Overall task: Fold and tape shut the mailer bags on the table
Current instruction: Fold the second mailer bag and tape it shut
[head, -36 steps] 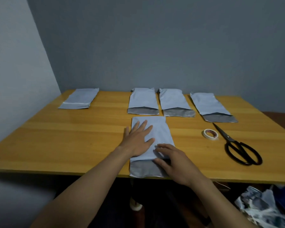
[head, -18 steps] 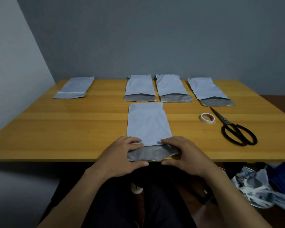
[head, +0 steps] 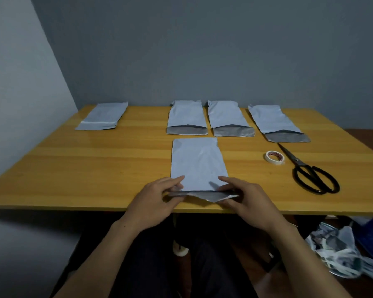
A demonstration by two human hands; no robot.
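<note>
On the wooden table (head: 95,168), at lower centre of the frame, the grey flap (head: 202,195) of the nearest mailer bag (head: 198,164) was pinched at its ends by the left hand (head: 157,201) and right hand (head: 248,203).

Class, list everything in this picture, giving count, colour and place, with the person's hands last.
table: one, yellow wood, centre.
near bag: one, pale blue, grey flap, at the near edge.
open bags: three, pale blue, grey flaps out, far row.
left bag: one, pale blue, white strip across it, far left.
tape: one roll, white, right of near bag.
scissors: one pair, black, right of tape.
crumpled sheets: a heap, white and grey, floor, lower right.
left hand, right hand: two, pinching the near bag's flap.
</note>
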